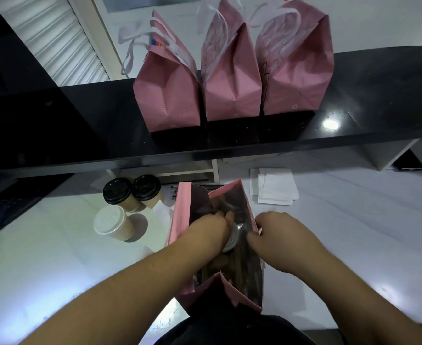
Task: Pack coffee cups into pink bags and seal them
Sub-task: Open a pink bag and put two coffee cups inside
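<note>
Open foil-lined pink bag (229, 245) receives round white-lidded cup (231, 239) from left hand (211, 229).

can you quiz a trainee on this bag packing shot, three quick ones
1. How many coffee cups stand on the white counter outside the open bag?
2. True or false: the left hand is inside the open bag.
3. What does the right hand touch? A) napkins B) bag edge C) a black lid

Key: 1. three, two black-lidded and one white-lidded. 2. true. 3. B.
</note>
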Demonstrator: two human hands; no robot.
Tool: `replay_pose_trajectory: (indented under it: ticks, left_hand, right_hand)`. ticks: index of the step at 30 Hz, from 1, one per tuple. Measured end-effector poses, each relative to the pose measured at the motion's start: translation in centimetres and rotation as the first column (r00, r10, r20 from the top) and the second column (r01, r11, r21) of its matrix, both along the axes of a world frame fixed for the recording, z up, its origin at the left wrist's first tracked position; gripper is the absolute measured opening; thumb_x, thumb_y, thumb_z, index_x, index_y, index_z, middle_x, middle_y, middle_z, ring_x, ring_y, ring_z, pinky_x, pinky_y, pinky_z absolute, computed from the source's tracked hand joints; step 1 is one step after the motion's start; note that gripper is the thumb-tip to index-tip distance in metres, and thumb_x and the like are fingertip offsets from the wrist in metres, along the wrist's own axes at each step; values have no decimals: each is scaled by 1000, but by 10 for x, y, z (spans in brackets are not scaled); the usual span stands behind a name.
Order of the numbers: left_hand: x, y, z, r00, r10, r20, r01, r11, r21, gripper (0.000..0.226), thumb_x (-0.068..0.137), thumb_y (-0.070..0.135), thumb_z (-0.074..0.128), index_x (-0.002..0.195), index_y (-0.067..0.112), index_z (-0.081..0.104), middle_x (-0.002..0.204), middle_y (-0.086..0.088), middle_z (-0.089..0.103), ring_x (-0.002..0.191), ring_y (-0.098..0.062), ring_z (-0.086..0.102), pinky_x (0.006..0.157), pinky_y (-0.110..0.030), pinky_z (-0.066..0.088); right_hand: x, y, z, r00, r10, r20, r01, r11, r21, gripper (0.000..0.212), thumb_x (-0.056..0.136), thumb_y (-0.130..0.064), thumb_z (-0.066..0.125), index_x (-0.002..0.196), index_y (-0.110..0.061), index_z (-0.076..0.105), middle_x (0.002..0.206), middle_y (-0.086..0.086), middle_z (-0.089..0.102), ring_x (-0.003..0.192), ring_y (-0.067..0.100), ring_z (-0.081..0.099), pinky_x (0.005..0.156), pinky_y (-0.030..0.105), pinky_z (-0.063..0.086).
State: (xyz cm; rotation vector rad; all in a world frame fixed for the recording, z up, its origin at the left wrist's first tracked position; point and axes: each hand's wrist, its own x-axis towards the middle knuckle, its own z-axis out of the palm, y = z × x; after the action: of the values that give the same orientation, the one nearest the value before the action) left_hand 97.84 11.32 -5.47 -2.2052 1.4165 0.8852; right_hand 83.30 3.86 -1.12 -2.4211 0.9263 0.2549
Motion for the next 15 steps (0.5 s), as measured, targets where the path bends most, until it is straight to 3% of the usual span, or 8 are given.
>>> replay_pose_trajectory:
  ticks: [4,7,10,12,15]
  left_hand:
    - [-1,7,1,998,-30,62,30,1000,10,87,93,11,73,160,3,18,156,-23,41,136,-43,51,112,-51,44]
    - [-2,9,10,999,-17,50,18,1000,-15,78,96,18,71,157,4,26,152,-22,45,135,-42,51,112,-50,45]
    - [-4,13,27,998,-15,54,26,978,-205,42,97,22,63,136,10,55,136,-14,61,119,-34,61,99,-44,52]
    - [-1,21,41,993,-12,119,65,889,-454,25,95,23,63,119,19,65,118,-4,69,103,-25,67,85,-38,55]
    - [17,47,68,990,118,77,0,545,-839,18,96,39,52,105,33,67,98,16,66,90,-4,59,72,-21,48]
  right_hand:
    - [0,5,-4,1000,-19,1,19,1000,-12,28,98,-37,48,82,-22,65,74,-2,66,66,16,64,65,35,60]
    - [0,6,-4,998,-50,25,50,999,-10,29,97,-34,46,73,-23,58,69,-3,62,62,15,60,55,31,51]
    - [1,9,-1,997,-61,48,62,998,-10,31,98,-34,44,71,-23,55,67,-3,60,61,16,59,51,29,42]
    - [1,12,1,996,-64,58,65,998,-20,35,100,-33,42,67,-24,51,65,-4,58,60,14,56,49,27,37]
    - [3,14,6,994,-75,75,78,996,-32,40,102,-34,41,63,-25,45,63,-4,55,56,11,52,46,25,28]
